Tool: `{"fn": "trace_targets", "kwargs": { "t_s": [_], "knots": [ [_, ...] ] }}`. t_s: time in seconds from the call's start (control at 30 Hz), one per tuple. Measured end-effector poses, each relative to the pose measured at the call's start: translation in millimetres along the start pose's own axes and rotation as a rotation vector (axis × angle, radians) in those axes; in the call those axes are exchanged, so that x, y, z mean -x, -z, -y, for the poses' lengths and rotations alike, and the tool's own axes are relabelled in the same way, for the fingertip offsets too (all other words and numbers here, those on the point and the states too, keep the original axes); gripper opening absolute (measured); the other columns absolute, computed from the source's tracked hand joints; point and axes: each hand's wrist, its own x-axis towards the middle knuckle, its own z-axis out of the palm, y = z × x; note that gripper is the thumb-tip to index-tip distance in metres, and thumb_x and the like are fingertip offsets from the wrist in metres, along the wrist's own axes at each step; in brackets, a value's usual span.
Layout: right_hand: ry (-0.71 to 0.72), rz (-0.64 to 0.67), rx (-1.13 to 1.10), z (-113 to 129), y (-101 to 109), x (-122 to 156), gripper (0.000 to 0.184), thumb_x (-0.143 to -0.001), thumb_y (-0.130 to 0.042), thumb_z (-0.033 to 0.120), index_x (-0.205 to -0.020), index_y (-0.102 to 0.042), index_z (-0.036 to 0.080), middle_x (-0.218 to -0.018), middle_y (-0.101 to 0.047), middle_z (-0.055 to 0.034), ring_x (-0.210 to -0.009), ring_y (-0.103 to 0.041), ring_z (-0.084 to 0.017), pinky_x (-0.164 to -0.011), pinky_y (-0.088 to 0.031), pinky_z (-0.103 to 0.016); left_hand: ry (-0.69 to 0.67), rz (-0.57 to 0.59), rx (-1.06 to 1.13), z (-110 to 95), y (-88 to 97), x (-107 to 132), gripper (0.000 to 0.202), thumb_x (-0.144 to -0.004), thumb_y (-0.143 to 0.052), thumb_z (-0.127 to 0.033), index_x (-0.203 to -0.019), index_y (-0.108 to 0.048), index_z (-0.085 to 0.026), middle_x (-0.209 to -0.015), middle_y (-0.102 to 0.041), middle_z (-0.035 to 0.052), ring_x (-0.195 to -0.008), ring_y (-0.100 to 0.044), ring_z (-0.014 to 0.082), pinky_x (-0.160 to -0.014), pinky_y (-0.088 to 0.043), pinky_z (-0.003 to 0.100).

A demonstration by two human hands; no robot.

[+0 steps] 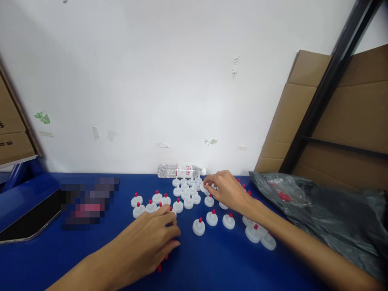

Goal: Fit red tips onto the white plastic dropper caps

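Observation:
My right hand (226, 188) reaches to the back of the group and pinches a small red cap (205, 184) at a white nozzle lid. My left hand (151, 238) is curled low over the table, its fingertips bent inward. Red caps (159, 268) peek out beneath its palm; what its fingers hold is hidden. Between and around the hands stand several round white lids with red-capped nozzles, among them one front lid (199, 227). A tight cluster of uncapped white lids (188, 203) sits at the back middle. More red-capped lids (252, 233) lie beside my right forearm.
A clear plastic bottle (182, 171) lies against the white wall. At right a grey plastic bag (327, 218) bears a clear bag of red caps (284, 197). A dark phone-like slab (30, 216) lies left on the blue table (212, 266). Cardboard (287, 113) stands behind at right.

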Motion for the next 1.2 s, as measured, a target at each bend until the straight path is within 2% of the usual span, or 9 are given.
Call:
{"fn": "trace_targets", "kwargs": {
  "t_s": [0.2, 0.37, 0.6, 0.77, 1.0, 1.1, 1.2],
  "knots": [
    [0.006, 0.041, 0.028, -2.7, -6.8, 1.1, 0.021, -0.096, -0.056, 0.024, -0.093, -0.077, 0.02, -0.077, -0.076, -0.005, -0.074, -0.07, -0.021, -0.08, -0.047, -0.034, 0.0, -0.032, 0.072, 4.2, -3.0, 0.9, 0.013, -0.094, -0.063, -0.014, -0.088, -0.071, -0.023, -0.094, -0.063, 0.0002, -0.086, -0.058, 0.0169, -0.062, -0.035, 0.03],
    [0.004, 0.07, 0.008, -4.4, -8.0, 2.2, 0.021, -0.095, -0.058, 0.023, -0.093, -0.078, 0.021, -0.08, -0.077, -0.0047, -0.08, -0.071, -0.023, -0.081, -0.047, -0.034, -0.016, -0.032, 0.098, 6.6, -8.8, -0.2, 0.014, -0.092, -0.064, -0.01, -0.087, -0.069, -0.022, -0.088, -0.064, -0.0001, -0.084, -0.058, 0.0167, -0.06, -0.034, 0.028],
    [0.008, 0.093, -0.039, -3.8, -6.7, 2.2, 0.02, -0.096, -0.057, 0.023, -0.097, -0.077, 0.021, -0.085, -0.078, -0.0029, -0.08, -0.072, -0.02, -0.076, -0.049, -0.029, -0.011, -0.04, 0.092, 10.4, -12.0, -0.9, 0.01, -0.094, -0.065, -0.015, -0.09, -0.069, -0.023, -0.087, -0.064, -0.0008, -0.085, -0.059, 0.0168, -0.06, -0.034, 0.028],
    [0.017, 0.087, -0.024, -2.9, -7.0, 3.3, 0.019, -0.096, -0.059, 0.025, -0.1, -0.077, 0.021, -0.082, -0.077, -0.0043, -0.084, -0.071, -0.024, -0.082, -0.048, -0.036, 0.018, -0.005, 0.097, 10.4, -9.1, -3.3, 0.01, -0.091, -0.068, -0.015, -0.095, -0.071, -0.024, -0.088, -0.067, -0.0006, -0.089, -0.06, 0.0189, -0.061, -0.034, 0.028],
    [0.029, 0.093, -0.039, -2.6, -6.9, 5.0, 0.017, -0.098, -0.056, 0.022, -0.098, -0.074, 0.021, -0.075, -0.075, -0.0031, -0.08, -0.07, -0.023, -0.086, -0.046, -0.037, 0.021, 0.011, 0.121, 10.6, -8.1, -4.2, 0.015, -0.091, -0.067, -0.012, -0.098, -0.072, -0.025, -0.09, -0.068, -0.0005, -0.089, -0.061, 0.0183, -0.063, -0.036, 0.027],
    [0.047, 0.07, -0.052, 0.3, -1.4, 5.6, 0.023, -0.101, -0.051, 0.028, -0.11, -0.07, 0.019, -0.086, -0.076, -0.006, -0.088, -0.069, -0.025, -0.092, -0.044, -0.042, 0.007, 0.029, 0.114, 11.9, -9.0, -4.6, 0.015, -0.093, -0.064, -0.012, -0.097, -0.071, -0.025, -0.091, -0.067, -0.0008, -0.09, -0.06, 0.0181, -0.064, -0.035, 0.028],
    [0.132, 0.096, -0.092, 6.3, 5.8, 6.2, 0.029, -0.104, -0.046, 0.035, -0.114, -0.069, 0.021, -0.104, -0.075, -0.0064, -0.098, -0.068, -0.023, -0.096, -0.043, -0.04, -0.005, 0.015, 0.125, 12.5, -10.7, -4.4, 0.018, -0.097, -0.057, -0.012, -0.098, -0.069, -0.025, -0.094, -0.066, -0.0009, -0.088, -0.06, 0.017, -0.064, -0.035, 0.028]
  ]
}}
